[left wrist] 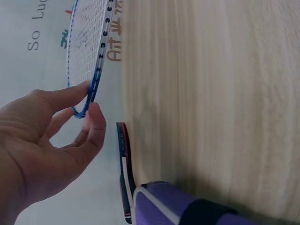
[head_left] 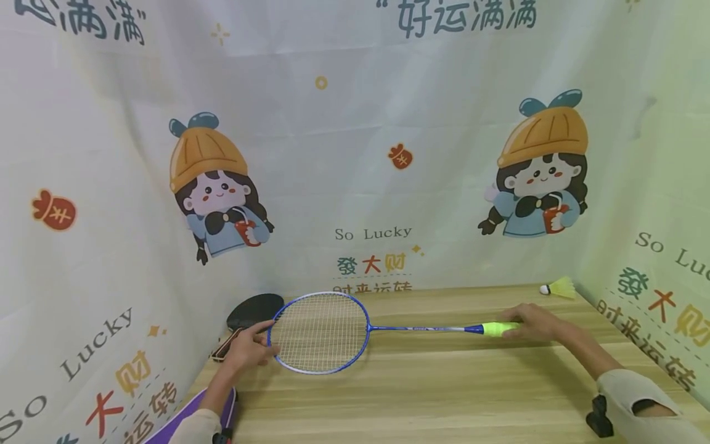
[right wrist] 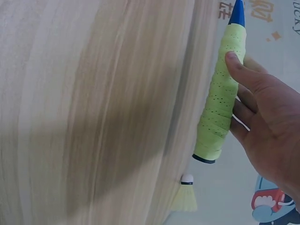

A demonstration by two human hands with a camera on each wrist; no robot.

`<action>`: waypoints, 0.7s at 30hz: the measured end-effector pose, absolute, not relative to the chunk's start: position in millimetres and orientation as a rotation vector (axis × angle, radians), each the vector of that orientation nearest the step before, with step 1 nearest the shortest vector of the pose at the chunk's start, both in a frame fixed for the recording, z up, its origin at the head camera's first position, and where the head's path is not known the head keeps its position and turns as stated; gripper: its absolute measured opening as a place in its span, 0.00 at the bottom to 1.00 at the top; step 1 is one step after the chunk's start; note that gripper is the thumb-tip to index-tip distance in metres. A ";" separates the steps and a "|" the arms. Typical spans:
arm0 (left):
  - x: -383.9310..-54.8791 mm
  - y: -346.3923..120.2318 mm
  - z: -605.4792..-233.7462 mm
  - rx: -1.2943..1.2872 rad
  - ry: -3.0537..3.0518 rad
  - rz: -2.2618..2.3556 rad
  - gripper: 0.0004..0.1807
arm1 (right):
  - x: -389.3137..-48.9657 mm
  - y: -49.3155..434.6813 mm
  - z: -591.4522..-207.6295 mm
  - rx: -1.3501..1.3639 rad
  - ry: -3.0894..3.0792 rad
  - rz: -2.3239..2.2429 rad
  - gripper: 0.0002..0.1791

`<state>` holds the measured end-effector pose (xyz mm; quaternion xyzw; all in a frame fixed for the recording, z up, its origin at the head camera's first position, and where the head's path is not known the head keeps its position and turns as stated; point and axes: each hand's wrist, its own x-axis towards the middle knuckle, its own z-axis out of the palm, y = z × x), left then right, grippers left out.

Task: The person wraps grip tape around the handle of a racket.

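A badminton racket (head_left: 322,333) with a blue and silver frame is held level above the wooden table, its head to the left. My left hand (head_left: 251,345) pinches the rim at the head's tip; in the left wrist view, the blue rim (left wrist: 95,86) passes between the digits. At the other end, my right hand (head_left: 532,322) holds the yellow-green wrapped handle (right wrist: 220,96). Its thumb lies along the wrap and the other fingers are behind, partly hidden. The dark butt cap sticks out below the hand in the right wrist view.
On the wooden table (head_left: 421,394), a black table tennis paddle (head_left: 255,309) lies at the back left. A purple case (head_left: 191,416) is at the left edge. The yellow shuttlecock (head_left: 560,288) lies at the back right. Printed cloth walls surround the table.
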<state>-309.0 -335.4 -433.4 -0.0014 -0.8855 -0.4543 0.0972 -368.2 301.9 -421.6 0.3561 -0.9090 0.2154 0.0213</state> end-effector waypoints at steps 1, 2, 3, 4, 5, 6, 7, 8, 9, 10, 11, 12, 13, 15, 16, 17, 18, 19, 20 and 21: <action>-308.4 -335.7 -435.5 -0.011 -2.653 -1.335 0.39 | -369.1 301.5 -423.9 1.096 -2.806 0.665 0.27; -308.4 -336.3 -437.7 -0.014 -2.679 -1.324 0.39 | -370.0 301.1 -426.0 1.094 -2.790 0.662 0.26; -308.1 -336.8 -439.5 -0.027 -2.700 -1.305 0.39 | -370.9 300.6 -427.8 1.092 -2.770 0.664 0.26; -308.1 -337.7 -441.0 -0.043 -2.719 -1.288 0.39 | -371.9 300.1 -429.5 1.094 -2.755 0.670 0.25; -308.0 -338.3 -442.0 -0.060 -2.738 -1.269 0.39 | -373.2 299.7 -431.4 1.103 -2.737 0.674 0.24; -307.6 -338.7 -442.8 -0.061 -2.750 -1.252 0.39 | -374.6 299.1 -433.5 1.114 -2.721 0.663 0.24; -307.6 -339.4 -443.8 -0.063 -2.766 -1.236 0.39 | -375.9 298.5 -435.6 1.126 -2.706 0.661 0.23; -307.5 -339.9 -444.5 -0.063 -2.772 -1.215 0.39 | -376.9 298.1 -437.7 1.140 -2.687 0.661 0.23; -307.3 -340.3 -445.3 -0.068 -2.777 -1.199 0.39 | -377.9 297.7 -440.0 1.155 -2.668 0.659 0.22; -307.3 -340.5 -446.1 -0.063 -2.785 -1.182 0.39 | -378.6 297.6 -442.3 1.176 -2.649 0.654 0.21; -307.6 -340.9 -447.3 -0.065 -2.791 -1.159 0.39 | -378.9 297.8 -444.6 1.193 -2.630 0.641 0.21; -308.1 -341.0 -448.5 -0.069 -2.798 -1.131 0.39 | -378.8 297.7 -446.9 1.211 -2.610 0.636 0.20; -308.3 -340.7 -449.2 -0.070 -2.809 -1.098 0.38 | -378.4 297.9 -448.9 1.225 -2.592 0.633 0.19; -309.2 -340.4 -452.2 -0.060 -2.819 -1.069 0.38 | -376.1 298.2 -451.6 1.229 -2.590 0.629 0.18; -309.7 -340.4 -453.8 -0.060 -2.826 -1.058 0.38 | -374.7 298.3 -452.6 1.224 -2.600 0.635 0.19; -309.6 -340.4 -455.3 -0.063 -2.829 -1.059 0.38 | -373.6 298.3 -453.8 1.219 -2.609 0.638 0.19; -309.2 -340.2 -456.4 -0.068 -2.830 -1.063 0.38 | -372.8 298.2 -454.8 1.219 -2.614 0.642 0.19; -308.7 -340.3 -457.8 -0.078 -2.826 -1.080 0.37 | -372.1 298.5 -455.7 1.215 -2.618 0.636 0.19; -308.4 -340.6 -459.6 -0.087 -2.819 -1.104 0.37 | -371.6 298.7 -456.5 1.216 -2.616 0.632 0.19; -307.2 -340.5 -460.3 -0.099 -2.816 -1.117 0.36 | -371.6 299.1 -457.5 1.221 -2.610 0.628 0.19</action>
